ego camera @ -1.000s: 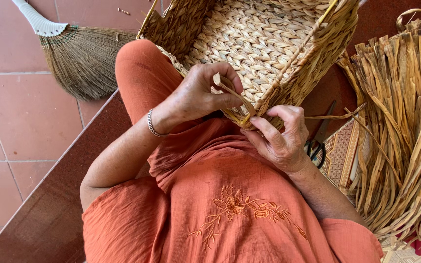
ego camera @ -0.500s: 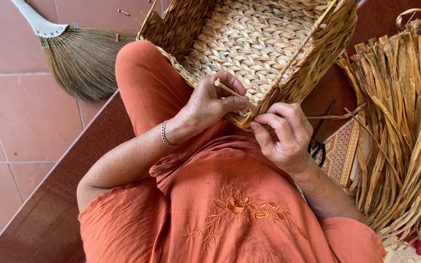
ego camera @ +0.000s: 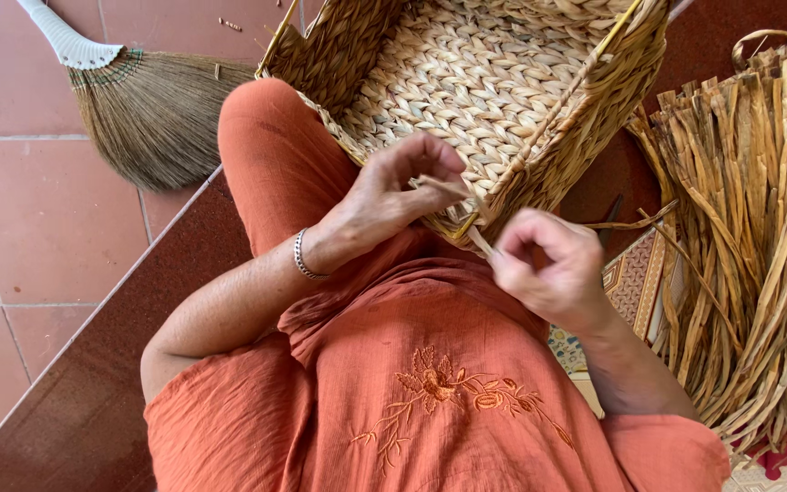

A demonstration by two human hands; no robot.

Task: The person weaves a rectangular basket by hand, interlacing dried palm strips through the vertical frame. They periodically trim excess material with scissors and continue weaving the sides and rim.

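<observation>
Woven basket [ego camera: 475, 87] rests on lap, tipped toward person; base and walls look fully plaited, only near rim corner seems open work

Left hand [ego camera: 393, 196] at rim, fingers pinched shut on pale fibre strand [ego camera: 444, 187]

Right hand [ego camera: 548, 269] just below corner, fingers curled tight on strand's lower end

Judgement: weaving nearly done, rim finishing left (loose end not yet tucked)

Bundle of dried strips [ego camera: 749, 246] lies on floor at right, broom [ego camera: 152, 109] at upper left
</observation>
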